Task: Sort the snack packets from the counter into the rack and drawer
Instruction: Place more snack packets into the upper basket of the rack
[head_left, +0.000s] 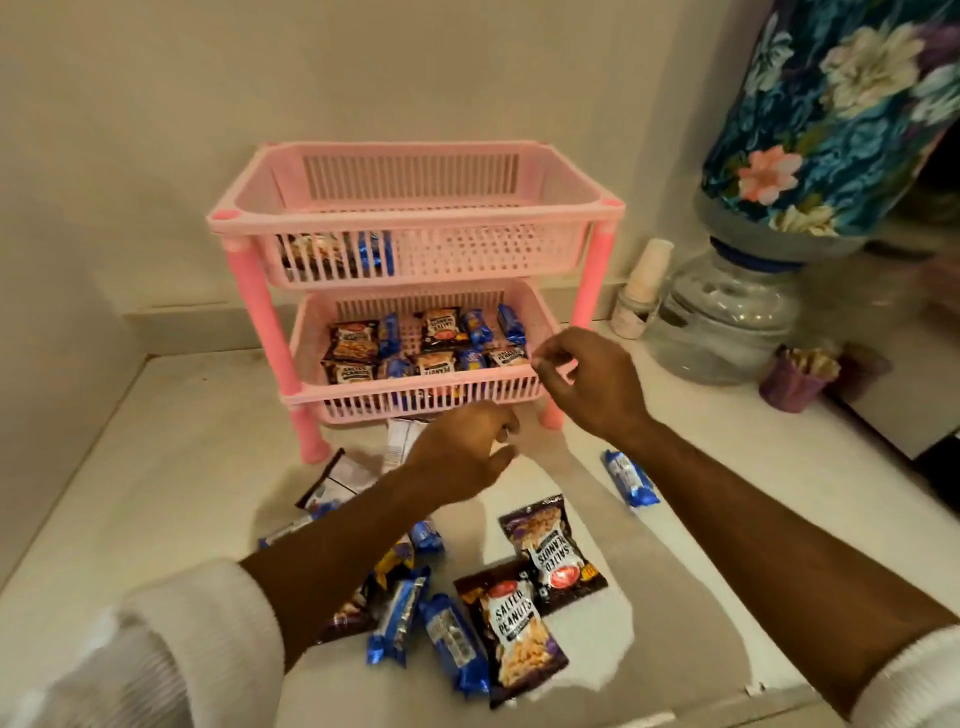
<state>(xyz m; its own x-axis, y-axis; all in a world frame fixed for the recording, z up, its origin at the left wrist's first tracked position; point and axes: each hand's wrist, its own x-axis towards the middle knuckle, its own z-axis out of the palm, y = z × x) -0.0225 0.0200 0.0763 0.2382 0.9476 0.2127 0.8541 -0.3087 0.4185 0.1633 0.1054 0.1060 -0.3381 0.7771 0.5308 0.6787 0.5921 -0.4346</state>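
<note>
Right hand (587, 382) hovers at the front rim of the lower basket (431, 400) of the pink rack (415, 218), thumb and fingers pinched nearly closed, nothing visibly held. Left hand (462, 457) is just in front of the rack base, fingers loosely curled, empty as far as visible. Lower basket holds peanut packets (353, 340) and blue packets (511, 325) in rows; upper basket (415, 260) has a few at its left end. More lie on the counter (182, 467): two salted peanut packets (511, 634), a blue cluster (452, 639), one blue packet (629, 478) apart at right. Water dispenser (727, 312) stands right of the rack.
</note>
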